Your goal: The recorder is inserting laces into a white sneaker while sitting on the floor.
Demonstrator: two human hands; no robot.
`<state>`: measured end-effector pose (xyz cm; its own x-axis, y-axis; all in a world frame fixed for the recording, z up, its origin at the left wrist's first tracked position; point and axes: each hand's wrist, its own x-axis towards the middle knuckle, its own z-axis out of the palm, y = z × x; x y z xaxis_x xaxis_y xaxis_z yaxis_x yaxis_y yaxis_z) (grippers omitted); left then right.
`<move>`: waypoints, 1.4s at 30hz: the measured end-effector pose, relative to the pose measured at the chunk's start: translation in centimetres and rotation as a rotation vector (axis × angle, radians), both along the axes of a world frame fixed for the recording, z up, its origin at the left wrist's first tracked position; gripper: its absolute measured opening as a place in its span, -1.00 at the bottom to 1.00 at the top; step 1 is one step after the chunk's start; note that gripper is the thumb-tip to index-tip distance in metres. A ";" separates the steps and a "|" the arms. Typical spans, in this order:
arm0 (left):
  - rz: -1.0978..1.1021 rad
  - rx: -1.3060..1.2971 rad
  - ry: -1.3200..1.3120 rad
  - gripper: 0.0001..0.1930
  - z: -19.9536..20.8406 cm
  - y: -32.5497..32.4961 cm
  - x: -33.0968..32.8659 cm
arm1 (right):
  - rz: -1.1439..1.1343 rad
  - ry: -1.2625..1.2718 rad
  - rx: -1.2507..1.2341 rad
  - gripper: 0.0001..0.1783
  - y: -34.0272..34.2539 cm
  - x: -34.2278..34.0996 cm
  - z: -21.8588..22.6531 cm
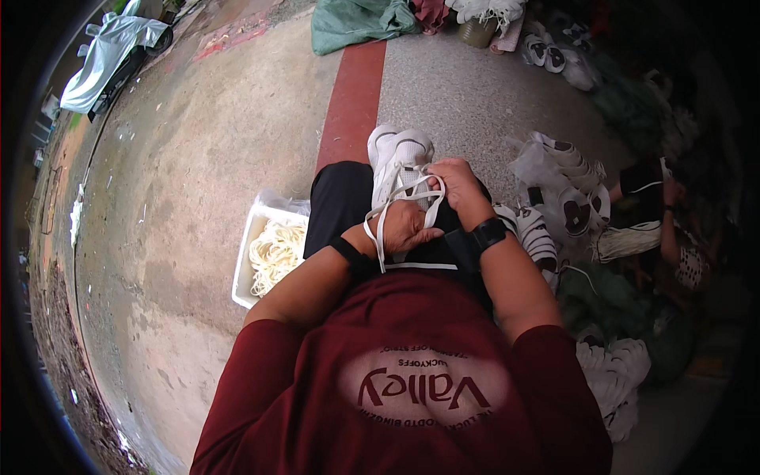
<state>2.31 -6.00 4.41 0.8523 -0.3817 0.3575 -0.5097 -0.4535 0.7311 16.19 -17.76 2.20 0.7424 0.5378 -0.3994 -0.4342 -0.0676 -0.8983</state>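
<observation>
A pair of white sneakers [401, 150] rests on my lap, toes pointing away from me. A flat white shoelace [383, 231] runs from the eyelets of the right-hand shoe and loops loosely around my left hand. My right hand [457, 187] is closed, thumb and fingers pinching the lace beside the upper eyelets. Over the heel end of the shoes lies my left hand [405, 225], its fingers curled and turned inward. What those fingers hold, if anything, is hidden beneath the hand.
Left of my leg stands a white box [241, 273] of coiled cream laces. More white sneakers [538, 237] are piled at my right, near another person's arm [670, 237]. A green sack [356, 28] lies ahead; a covered vehicle [119, 55] stands far left.
</observation>
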 end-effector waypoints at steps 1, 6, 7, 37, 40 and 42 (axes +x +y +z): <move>0.021 -0.021 -0.013 -0.56 0.6 -0.1 -0.1 | 0.000 0.004 -0.002 -0.85 0.5 -0.1 -0.1; 0.019 -0.099 -0.009 -0.59 -0.8 0.6 0.3 | -0.131 0.210 0.082 -0.92 1.5 0.5 -0.4; -0.008 -0.078 0.009 -0.62 -1.0 0.7 0.3 | -0.093 0.256 0.149 -0.92 1.4 0.7 -0.4; 0.032 -0.122 0.036 -0.56 -1.6 0.6 0.3 | 0.584 -1.514 -0.685 -0.88 5.2 -1.0 3.3; 0.046 -0.045 -0.002 -0.54 -1.5 0.8 0.3 | 0.644 -1.573 -0.616 -0.97 5.5 -1.2 3.1; 0.052 -0.057 0.021 -0.54 -1.5 0.7 0.2 | 0.585 -1.548 -0.559 -0.96 5.8 -0.9 3.4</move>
